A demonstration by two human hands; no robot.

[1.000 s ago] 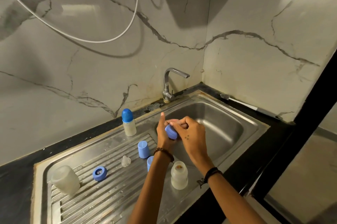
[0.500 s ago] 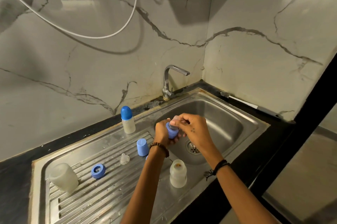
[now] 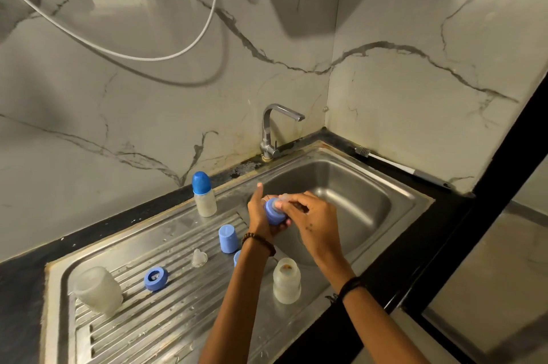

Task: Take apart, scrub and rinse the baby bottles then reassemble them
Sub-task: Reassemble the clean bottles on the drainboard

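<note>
Two hands are working over the sink basin point(image 3: 370, 185): left hand point(image 3: 262, 215) is gripping the blue collar ring point(image 3: 274, 211), right hand point(image 3: 311, 220) is pinching its clear teat point(image 3: 285, 197), likely separating them; open bottle point(image 3: 286, 280) is waiting at six o'clock.

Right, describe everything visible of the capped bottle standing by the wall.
The capped bottle stands upright on the sink's steel rim, close to the marble wall, left of the tap. It has a rounded blue dome cap over a short, cloudy translucent body that looks plastic. It is the only bottle assembled. Nothing touches it but the steel beneath; both hands are apart from it.
</note>
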